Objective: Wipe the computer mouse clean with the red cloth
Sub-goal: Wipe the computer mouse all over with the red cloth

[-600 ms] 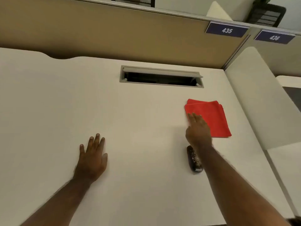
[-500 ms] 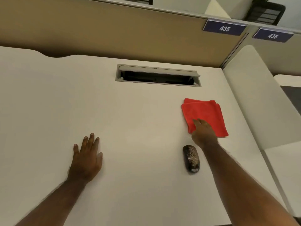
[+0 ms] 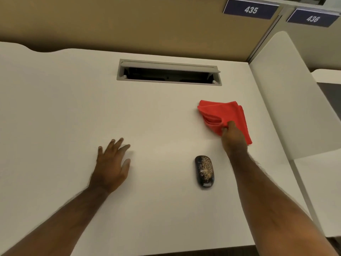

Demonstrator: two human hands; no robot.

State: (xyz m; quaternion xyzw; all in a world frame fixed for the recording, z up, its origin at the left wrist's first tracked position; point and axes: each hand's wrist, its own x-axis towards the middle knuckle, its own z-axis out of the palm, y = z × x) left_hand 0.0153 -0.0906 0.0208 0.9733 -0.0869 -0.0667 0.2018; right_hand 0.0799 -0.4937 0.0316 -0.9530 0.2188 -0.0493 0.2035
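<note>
A folded red cloth (image 3: 219, 113) lies on the white desk (image 3: 55, 108) at the right. My right hand (image 3: 233, 138) pinches its near edge, and the left side of the cloth is lifted and bunched. A black computer mouse (image 3: 204, 171) speckled with light crumbs sits on the desk just below and left of that hand, untouched. My left hand (image 3: 112, 163) rests flat on the desk to the left, fingers spread, holding nothing.
A grey cable hatch (image 3: 168, 72) stands open at the back middle of the desk. A tan partition (image 3: 129, 24) with number plates 435 and 436 rises behind. A white side divider (image 3: 287, 100) borders the desk on the right.
My right hand has moved from above the mouse onto the cloth and closed on its near edge, bunching it. My left hand stays flat on the desk.
</note>
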